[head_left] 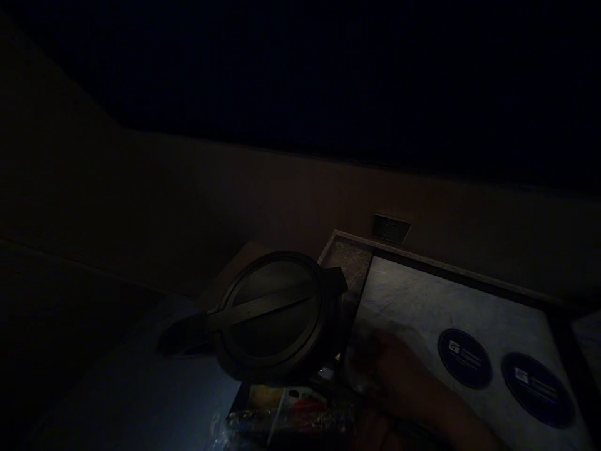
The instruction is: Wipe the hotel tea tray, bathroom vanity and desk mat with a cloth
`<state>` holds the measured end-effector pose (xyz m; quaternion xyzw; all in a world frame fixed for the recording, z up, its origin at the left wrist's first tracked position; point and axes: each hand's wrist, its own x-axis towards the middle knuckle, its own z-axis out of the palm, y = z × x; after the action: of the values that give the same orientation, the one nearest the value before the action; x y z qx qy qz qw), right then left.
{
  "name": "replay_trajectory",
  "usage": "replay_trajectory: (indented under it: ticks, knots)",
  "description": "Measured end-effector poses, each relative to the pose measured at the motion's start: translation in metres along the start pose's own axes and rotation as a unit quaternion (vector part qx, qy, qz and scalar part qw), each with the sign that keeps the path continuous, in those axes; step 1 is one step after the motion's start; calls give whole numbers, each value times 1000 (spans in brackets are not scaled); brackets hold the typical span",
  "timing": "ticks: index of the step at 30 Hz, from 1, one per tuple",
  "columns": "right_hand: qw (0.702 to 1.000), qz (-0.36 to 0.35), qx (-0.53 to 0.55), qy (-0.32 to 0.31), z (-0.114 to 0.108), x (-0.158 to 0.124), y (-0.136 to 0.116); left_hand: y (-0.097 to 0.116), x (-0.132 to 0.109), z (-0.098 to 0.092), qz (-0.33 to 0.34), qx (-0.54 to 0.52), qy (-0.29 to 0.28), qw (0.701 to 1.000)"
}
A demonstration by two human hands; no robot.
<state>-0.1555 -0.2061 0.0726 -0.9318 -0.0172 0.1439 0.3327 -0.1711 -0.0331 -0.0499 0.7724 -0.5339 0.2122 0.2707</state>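
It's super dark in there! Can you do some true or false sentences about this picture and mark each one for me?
1. A bar runs across the top of the round dark thing. True.
2. The right hand is at the picture's left edge. False: it is right of the round dark thing, low in the picture.
3. Two oval labels are on the pale panel. True.
4. The oval labels are bright yellow. False: they look dark blue.
5. A small plate is on the wall. True.
6. The round dark thing is square. False: it is round.
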Motion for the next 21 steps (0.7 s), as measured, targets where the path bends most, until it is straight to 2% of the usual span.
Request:
replay_trajectory:
  ticks: [3, 4, 5, 8, 9, 12, 15, 18, 21]
  knots:
    - [997, -56, -25, -45, 2, 6, 5, 5, 12, 13, -19, 17, 180, 983]
    - [996, -60, -33, -52, 4, 8, 5, 7, 15, 14, -18, 18, 216, 976]
    - [996, -60, -42, -58, 6, 11, 5, 9, 17, 14, -10, 14, 214, 977]
    - [992, -63, -76, -75, 9, 18, 2, 10, 16, 7, 17, 11, 82, 996]
    - [990, -70, -91, -80, 8, 19, 1, 10, 15, 4, 14, 18, 72, 997]
    - [979, -110, -139, -101, -2, 19, 2, 6, 13, -3, 10, 39, 96, 995]
    - [967, -125, -185, -125, -11, 15, 8, 1, 14, -8, 35, 23, 27, 999]
    - [978, -111, -157, -82, -8, 10, 15, -2, 18, -14, 40, 6, 9, 999]
    - [992, -85, -89, -29, 11, 2, 22, -1, 21, -16, 38, -1, -19, 999]
